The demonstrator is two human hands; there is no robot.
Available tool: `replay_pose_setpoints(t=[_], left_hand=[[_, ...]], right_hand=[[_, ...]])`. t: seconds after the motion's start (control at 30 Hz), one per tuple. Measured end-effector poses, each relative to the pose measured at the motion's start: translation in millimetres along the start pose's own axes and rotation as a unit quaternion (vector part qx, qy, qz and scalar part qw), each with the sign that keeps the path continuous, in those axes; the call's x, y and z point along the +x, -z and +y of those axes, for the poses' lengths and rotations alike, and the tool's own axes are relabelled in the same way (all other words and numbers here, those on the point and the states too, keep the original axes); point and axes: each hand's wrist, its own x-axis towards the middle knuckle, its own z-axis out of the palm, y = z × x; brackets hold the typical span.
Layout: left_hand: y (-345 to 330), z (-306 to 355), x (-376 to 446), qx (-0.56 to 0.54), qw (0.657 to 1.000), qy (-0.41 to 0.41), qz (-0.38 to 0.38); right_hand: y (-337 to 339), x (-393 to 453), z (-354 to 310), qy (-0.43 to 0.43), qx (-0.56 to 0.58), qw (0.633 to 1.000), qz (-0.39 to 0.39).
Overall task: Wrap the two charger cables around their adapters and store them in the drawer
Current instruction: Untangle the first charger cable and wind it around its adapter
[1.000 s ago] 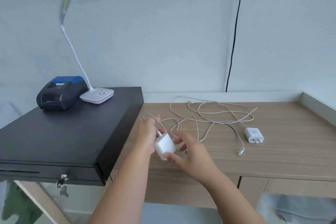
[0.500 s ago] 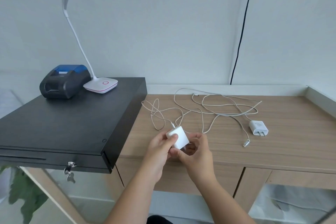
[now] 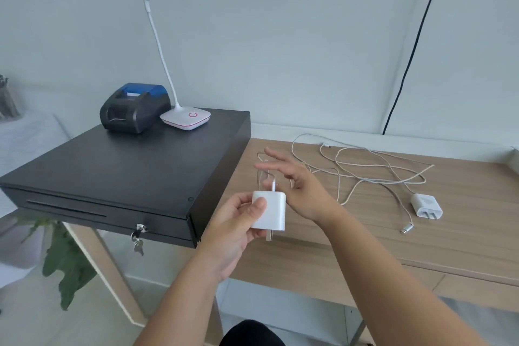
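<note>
nearest the camera, the left hand (image 3: 238,222) grips a white adapter (image 3: 270,213) above the front edge of the wooden desk (image 3: 365,236), thumb curled over its near face and fingers wrapped behind, with the metal prongs pointing down toward the viewer and a cable (image 3: 273,184) plugged into its top. just beyond it the right hand (image 3: 297,185) hovers with its fingers spread wide and fairly straight, gripping nothing that can be made out (the thin cable rises from the adapter close by the fingers, but whether it touches them is too blurred to tell). to the right, lying flat on the desk and well apart from both hands, is the second adapter (image 3: 426,205), white, prongs facing the front edge, with a loose metal cable plug (image 3: 407,229) just beside it. behind that, the white cables (image 3: 373,166) sprawl in loose tangled loops across the desk toward the wall. on the left a black cash drawer (image 3: 112,174) sits shut, keys (image 3: 137,239) hanging from its front lock. on its far end stand a black and blue receipt printer (image 3: 134,107) and, just beside it, a white desk lamp (image 3: 185,118) with a pink-ringed base. a black wire (image 3: 412,45) runs down the wall at the back.
</note>
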Motion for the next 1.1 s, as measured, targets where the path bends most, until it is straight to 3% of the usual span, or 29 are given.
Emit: replay_pose_setpoints(t=[0.1,0.2,0.33,0.43,0.53,0.63,0.83,1.1], left_hand=[[8.2,19.0,-4.2,-0.017,0.999,-0.034,-0.039],[10.6,38.3,-7.2,-0.065,0.993,-0.071,-0.065],[-0.7,59.5,2.8,-0.13,0.986,-0.105,-0.015],[-10.1,65.4,23.2,-0.173,0.977,-0.125,0.027],[-17.2,69.1,44.7,-0.196,0.966,-0.145,0.08],[-23.5,69.9,63.6,-0.182,0.964,-0.158,0.115],[-34.7,58.0,78.6,-0.15,0.966,-0.158,0.136],[-49.6,42.0,79.4,-0.177,0.967,-0.113,0.148]], right_hand=[[-7.9,14.0,-5.4,-0.007,0.009,1.0,0.028],[-12.7,17.9,-12.1,-0.049,0.176,0.982,0.054],[-13.5,15.7,-19.1,-0.082,0.356,0.928,0.074],[-10.0,12.1,-27.8,-0.123,0.378,0.917,0.025],[-2.0,4.1,-31.7,-0.155,0.352,0.923,-0.025],[11.7,-4.3,-32.1,-0.17,0.301,0.938,-0.019],[36.0,-21.7,-49.6,-0.13,0.045,0.99,-0.021],[43.8,-29.7,-49.2,-0.096,-0.151,0.981,-0.079]])
